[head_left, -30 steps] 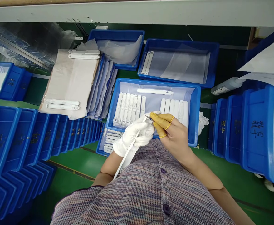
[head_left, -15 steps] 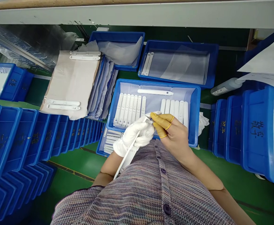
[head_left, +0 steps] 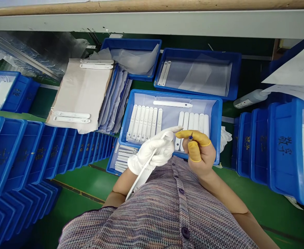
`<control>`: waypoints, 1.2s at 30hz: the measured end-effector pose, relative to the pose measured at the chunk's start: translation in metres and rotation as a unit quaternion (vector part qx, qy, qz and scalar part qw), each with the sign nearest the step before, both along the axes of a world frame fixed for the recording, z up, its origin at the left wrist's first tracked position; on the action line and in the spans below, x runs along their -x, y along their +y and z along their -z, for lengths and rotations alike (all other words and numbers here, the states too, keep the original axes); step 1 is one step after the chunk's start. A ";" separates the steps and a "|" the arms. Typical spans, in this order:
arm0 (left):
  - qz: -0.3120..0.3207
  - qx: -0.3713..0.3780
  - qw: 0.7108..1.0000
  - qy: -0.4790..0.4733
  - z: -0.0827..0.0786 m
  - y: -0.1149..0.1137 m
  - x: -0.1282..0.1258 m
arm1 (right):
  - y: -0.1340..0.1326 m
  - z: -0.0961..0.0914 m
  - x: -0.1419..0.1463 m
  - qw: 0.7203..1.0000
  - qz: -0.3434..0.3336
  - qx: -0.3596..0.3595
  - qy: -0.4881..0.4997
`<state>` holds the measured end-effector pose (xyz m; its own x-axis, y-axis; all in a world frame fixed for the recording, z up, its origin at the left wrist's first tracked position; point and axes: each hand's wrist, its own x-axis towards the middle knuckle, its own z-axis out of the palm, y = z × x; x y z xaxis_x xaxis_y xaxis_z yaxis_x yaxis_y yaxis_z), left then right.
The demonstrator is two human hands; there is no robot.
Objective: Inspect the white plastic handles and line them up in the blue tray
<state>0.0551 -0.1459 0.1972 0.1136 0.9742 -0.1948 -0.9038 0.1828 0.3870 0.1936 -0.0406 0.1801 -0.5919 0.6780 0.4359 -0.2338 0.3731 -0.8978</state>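
My left hand (head_left: 154, 150), in a white glove, is closed round a long white plastic strip (head_left: 141, 176) that slants down toward my body. My right hand (head_left: 199, 152) wears yellow finger cots and pinches a tiny dark blue piece (head_left: 190, 137) just right of the strip's upper end. Both hands hover over the near edge of a blue tray (head_left: 123, 119) lined with clear film. It holds two rows of white strips (head_left: 144, 118) and one strip lying crosswise (head_left: 172, 103).
Two more blue trays (head_left: 236, 74) sit behind, one with two strips. A beige card (head_left: 81, 93) with strips lies on stacked sheets at left. Nested blue bins (head_left: 24, 148) fill the left, more bins (head_left: 279, 145) and a bottle (head_left: 248, 99) stand right.
My right hand has drawn away to the right from the strip's tip, taking the small blue piece with it. The left hand holds the strip in much the same place.
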 end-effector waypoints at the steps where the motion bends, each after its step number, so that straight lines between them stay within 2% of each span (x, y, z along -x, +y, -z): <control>1: 0.003 0.005 1.000 -0.001 0.001 0.000 0.000 | -0.001 0.001 -0.001 1.000 -0.019 -0.009 0.006; 3: 0.008 0.016 1.000 -0.002 0.002 0.000 0.001 | -0.004 0.002 -0.001 0.997 -0.062 -0.040 -0.006; 5: 0.009 0.033 0.999 0.002 0.002 0.000 0.002 | -0.006 0.002 -0.001 0.996 -0.080 -0.041 -0.019; 9: 0.006 0.036 0.999 0.002 0.003 0.002 0.001 | -0.008 0.005 0.001 0.997 -0.046 0.050 0.026; 14: 0.001 0.029 0.999 -0.014 0.000 0.003 0.000 | -0.008 0.004 0.006 0.997 -0.021 0.074 0.031; 18: 0.002 0.026 1.000 -0.012 -0.001 0.004 0.000 | -0.007 0.001 0.005 0.996 -0.047 0.063 0.047; 21: 0.012 0.011 0.999 -0.030 0.002 0.005 0.000 | -0.006 0.001 0.003 0.996 -0.091 0.019 0.012; 23: 0.013 0.017 0.999 -0.033 0.005 0.005 0.000 | -0.006 0.002 0.002 0.994 -0.101 0.027 0.004; 28: 0.004 0.030 0.999 -0.026 0.006 0.005 0.004 | -0.007 0.008 0.005 0.990 -0.080 0.108 0.052; 36: 0.004 -0.013 0.999 -0.037 0.004 0.005 0.007 | -0.003 0.009 0.000 0.994 -0.031 0.093 0.042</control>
<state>0.0479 -0.1407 0.1937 0.1353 0.9779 -0.1593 -0.9285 0.1813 0.3241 0.1934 -0.0439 0.1713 -0.6024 0.7147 0.3555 -0.3282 0.1843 -0.9265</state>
